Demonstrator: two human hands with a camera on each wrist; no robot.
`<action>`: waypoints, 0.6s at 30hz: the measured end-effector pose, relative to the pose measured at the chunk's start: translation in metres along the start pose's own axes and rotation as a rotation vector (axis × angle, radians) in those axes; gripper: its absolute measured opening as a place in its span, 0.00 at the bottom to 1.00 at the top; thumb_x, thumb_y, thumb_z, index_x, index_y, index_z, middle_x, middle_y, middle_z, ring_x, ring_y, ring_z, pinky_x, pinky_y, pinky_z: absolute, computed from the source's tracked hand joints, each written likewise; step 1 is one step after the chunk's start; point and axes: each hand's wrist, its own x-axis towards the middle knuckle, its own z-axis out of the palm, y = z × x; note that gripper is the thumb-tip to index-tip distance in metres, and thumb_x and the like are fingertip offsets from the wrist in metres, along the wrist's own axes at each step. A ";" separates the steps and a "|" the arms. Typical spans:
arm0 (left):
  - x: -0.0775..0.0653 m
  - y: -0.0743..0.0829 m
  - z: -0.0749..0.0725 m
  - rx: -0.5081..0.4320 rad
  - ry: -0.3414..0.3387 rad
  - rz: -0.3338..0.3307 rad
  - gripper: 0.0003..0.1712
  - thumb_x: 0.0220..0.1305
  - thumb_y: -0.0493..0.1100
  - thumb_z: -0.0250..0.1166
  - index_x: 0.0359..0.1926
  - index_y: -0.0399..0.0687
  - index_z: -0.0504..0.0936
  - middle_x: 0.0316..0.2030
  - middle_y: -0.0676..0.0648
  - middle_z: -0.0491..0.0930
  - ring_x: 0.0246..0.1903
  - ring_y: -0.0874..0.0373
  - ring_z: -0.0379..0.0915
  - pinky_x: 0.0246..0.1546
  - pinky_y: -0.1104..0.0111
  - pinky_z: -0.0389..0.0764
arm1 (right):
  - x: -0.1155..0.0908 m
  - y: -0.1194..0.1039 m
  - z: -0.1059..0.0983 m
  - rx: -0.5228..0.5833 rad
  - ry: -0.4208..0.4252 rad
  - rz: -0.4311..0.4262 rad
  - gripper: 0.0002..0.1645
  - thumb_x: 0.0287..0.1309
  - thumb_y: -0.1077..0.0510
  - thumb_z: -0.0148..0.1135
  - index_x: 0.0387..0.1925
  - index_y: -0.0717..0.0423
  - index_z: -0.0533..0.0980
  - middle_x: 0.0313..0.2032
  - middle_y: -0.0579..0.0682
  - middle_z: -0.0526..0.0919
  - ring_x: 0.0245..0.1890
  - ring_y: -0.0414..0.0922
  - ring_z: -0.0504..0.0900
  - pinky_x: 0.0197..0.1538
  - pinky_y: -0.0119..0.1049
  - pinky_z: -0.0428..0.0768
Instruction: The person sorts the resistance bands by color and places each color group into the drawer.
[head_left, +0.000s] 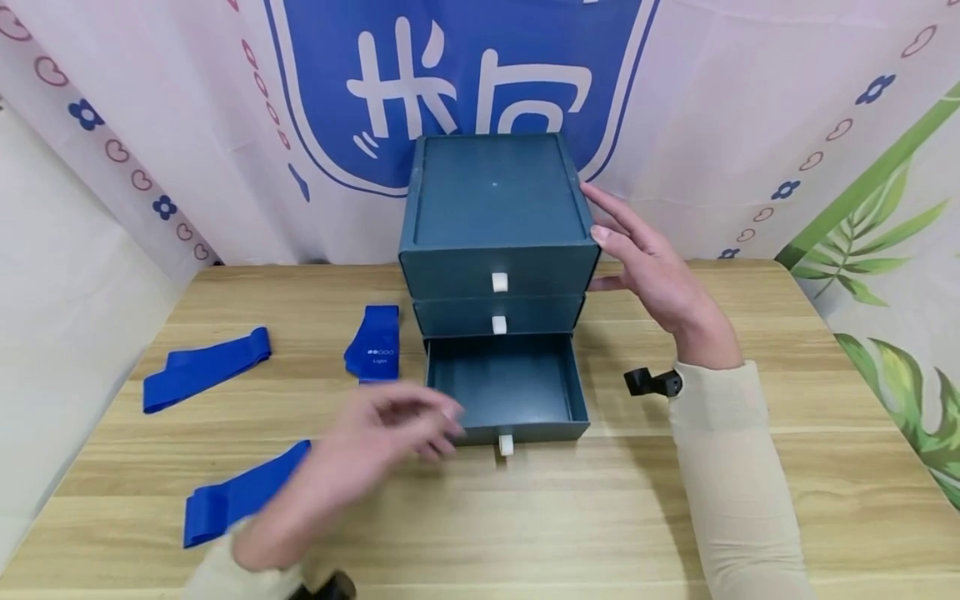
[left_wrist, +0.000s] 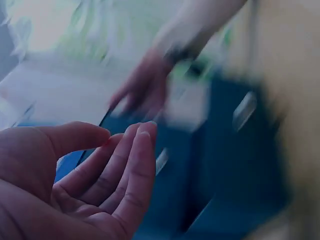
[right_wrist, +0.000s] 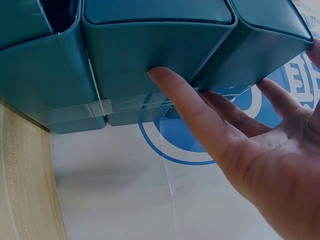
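Note:
A dark teal three-drawer cabinet [head_left: 495, 192] stands at the back of the table. Its bottom drawer [head_left: 502, 392] is pulled out, with a bare floor inside; the upper two drawers are closed. My right hand [head_left: 652, 267] rests on the cabinet's right side, fingers spread, which the right wrist view also shows. Blurred, my left hand [head_left: 382, 433] hovers by the front left corner of the pulled-out drawer. In the left wrist view its thumb and fingers bend loosely toward each other, with nothing between them.
Blue flat bands lie left of the cabinet: one beside it [head_left: 375, 342], one at far left [head_left: 206, 368], and one nearer the front [head_left: 240, 496], partly behind the left forearm. A printed curtain [head_left: 337, 217] hangs behind the wooden table [head_left: 570, 533].

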 end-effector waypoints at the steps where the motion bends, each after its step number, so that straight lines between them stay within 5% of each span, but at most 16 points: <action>1: 0.002 0.005 -0.013 0.016 0.065 0.013 0.18 0.77 0.49 0.69 0.56 0.40 0.88 0.45 0.42 0.92 0.42 0.48 0.90 0.47 0.59 0.92 | 0.000 0.000 0.000 0.001 0.000 0.000 0.33 0.84 0.46 0.48 0.84 0.25 0.58 0.86 0.43 0.52 0.81 0.62 0.62 0.59 0.57 0.88; 4: 0.017 0.007 -0.052 0.061 0.236 0.012 0.21 0.78 0.50 0.67 0.60 0.40 0.85 0.48 0.45 0.91 0.44 0.54 0.90 0.48 0.64 0.91 | 0.001 -0.001 0.000 -0.002 0.004 0.000 0.33 0.84 0.46 0.47 0.84 0.25 0.58 0.86 0.42 0.53 0.81 0.62 0.62 0.60 0.58 0.87; 7: 0.043 -0.002 -0.083 0.139 0.312 -0.068 0.26 0.79 0.54 0.65 0.67 0.43 0.81 0.57 0.44 0.87 0.52 0.55 0.87 0.51 0.70 0.89 | 0.001 0.000 -0.001 -0.006 0.008 0.001 0.33 0.84 0.46 0.47 0.84 0.25 0.58 0.86 0.42 0.53 0.81 0.61 0.63 0.60 0.60 0.87; 12: 0.091 -0.021 -0.115 0.247 0.297 -0.151 0.29 0.82 0.52 0.61 0.74 0.42 0.75 0.69 0.37 0.76 0.65 0.43 0.78 0.64 0.61 0.85 | 0.001 0.001 -0.002 -0.010 0.011 0.002 0.32 0.84 0.46 0.48 0.83 0.24 0.59 0.86 0.42 0.54 0.81 0.61 0.63 0.59 0.58 0.88; 18: 0.128 -0.039 -0.125 0.359 0.271 -0.185 0.30 0.79 0.42 0.64 0.77 0.40 0.71 0.74 0.32 0.70 0.69 0.37 0.68 0.70 0.48 0.76 | 0.001 0.001 -0.001 -0.006 0.004 -0.003 0.32 0.85 0.46 0.47 0.83 0.24 0.59 0.86 0.41 0.53 0.81 0.60 0.63 0.58 0.52 0.89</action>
